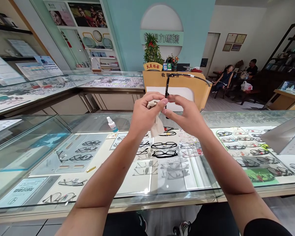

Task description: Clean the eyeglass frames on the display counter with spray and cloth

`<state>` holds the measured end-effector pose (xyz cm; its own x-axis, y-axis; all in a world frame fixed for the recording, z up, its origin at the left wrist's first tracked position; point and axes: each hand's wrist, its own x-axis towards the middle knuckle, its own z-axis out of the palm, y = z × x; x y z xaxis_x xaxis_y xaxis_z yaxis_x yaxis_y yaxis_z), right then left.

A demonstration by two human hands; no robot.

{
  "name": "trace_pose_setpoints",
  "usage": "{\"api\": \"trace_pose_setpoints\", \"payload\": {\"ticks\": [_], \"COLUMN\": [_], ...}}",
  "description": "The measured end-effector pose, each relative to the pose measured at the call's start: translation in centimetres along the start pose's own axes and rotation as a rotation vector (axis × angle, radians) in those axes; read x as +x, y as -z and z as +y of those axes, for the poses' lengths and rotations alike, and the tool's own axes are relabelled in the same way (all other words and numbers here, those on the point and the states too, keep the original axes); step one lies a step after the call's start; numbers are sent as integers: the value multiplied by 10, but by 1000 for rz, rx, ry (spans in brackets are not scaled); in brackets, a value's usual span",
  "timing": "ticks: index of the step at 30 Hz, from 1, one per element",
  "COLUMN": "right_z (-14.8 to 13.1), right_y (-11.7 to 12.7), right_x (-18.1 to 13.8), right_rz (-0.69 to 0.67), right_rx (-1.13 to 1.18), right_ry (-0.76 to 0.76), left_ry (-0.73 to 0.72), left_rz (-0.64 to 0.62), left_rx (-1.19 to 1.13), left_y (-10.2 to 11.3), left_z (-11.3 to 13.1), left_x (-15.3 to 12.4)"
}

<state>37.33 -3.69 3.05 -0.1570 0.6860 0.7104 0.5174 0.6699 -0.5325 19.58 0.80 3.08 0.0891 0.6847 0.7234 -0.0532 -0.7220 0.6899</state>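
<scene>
Above the glass counter, a pair of black eyeglasses point(167, 86) is held up edge-on, one temple stretching to the right with a small white tag on it. My left hand point(145, 113) is closed on the frame's lower part, thumb and fingers pinching it, and a pale cleaning cloth point(157, 127) is bunched in that hand and hangs below. Fingers of my right hand point(188, 113) pinch the same frame from the right. The lenses are mostly hidden by the turned frame and my fingers. A small white spray bottle point(112, 124) stands left of my hands.
Rows of eyeglasses point(164, 153) lie in the display counter point(127, 196) below. A grey-white folded sign point(287, 134) stands at right. Farther off are a wooden reception desk point(201, 90), more showcases point(110, 81) at left, and two seated people point(226, 77) at back right.
</scene>
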Motion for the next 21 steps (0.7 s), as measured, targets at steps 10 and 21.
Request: {"api": "trace_pose_setpoints", "payload": {"ticks": [10,21], "right_z": [3,34], "right_y": [2,-8], "right_x": [-1,-38], "right_rz": [55,9], "right_rx": [46,-32], "right_ry": [-12,-180], "left_ry": [273,711], "left_rz": [-30,73], "left_rx": [14,249], "left_y": [27,180], "left_z": [13,-32], "left_x": [-1,-64]}}
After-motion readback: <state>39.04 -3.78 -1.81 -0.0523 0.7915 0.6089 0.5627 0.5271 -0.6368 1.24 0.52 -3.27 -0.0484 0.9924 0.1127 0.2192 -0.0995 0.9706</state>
